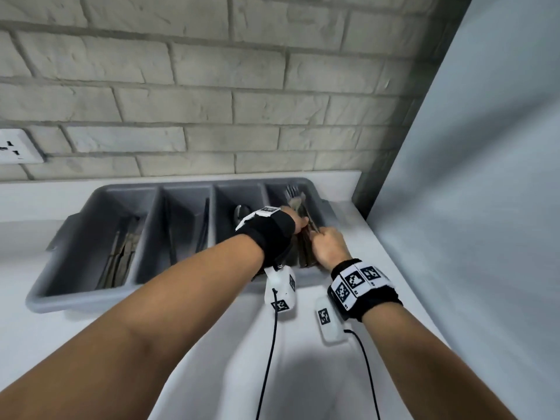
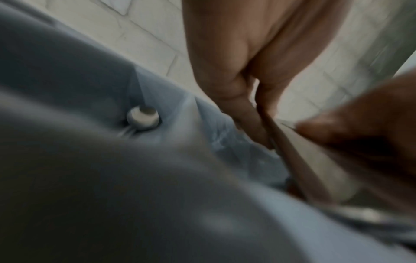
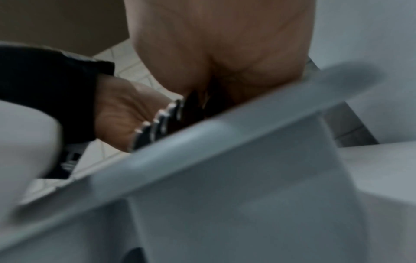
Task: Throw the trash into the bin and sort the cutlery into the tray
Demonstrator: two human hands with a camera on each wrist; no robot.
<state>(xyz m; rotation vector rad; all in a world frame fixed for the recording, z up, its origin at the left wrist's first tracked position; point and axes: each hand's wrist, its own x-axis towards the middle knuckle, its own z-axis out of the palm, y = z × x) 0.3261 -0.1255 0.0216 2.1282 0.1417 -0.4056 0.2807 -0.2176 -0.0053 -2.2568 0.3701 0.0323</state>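
tray (image 1: pixel 91 301) on counter (image 1: pixel 36 328), against wall (image 1: pixel 212 86) | forks (image 1: pixel 292 194) — rightmost compartment | spoon (image 1: pixel 241 212) — next left

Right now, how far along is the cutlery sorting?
Mostly done, it seems: the grey four-compartment plastic tray already holds cutlery in every section, including a spoon. In hand: both the left hand and right hand hold metal forks over the rightmost compartment. Trash and bin are out of view.

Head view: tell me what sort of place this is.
Most likely a kitchen or canteen service counter. A grey four-compartment cutlery tray sits on a white countertop against a pale brick wall, with forks in its rightmost compartment and a wall socket at the left.
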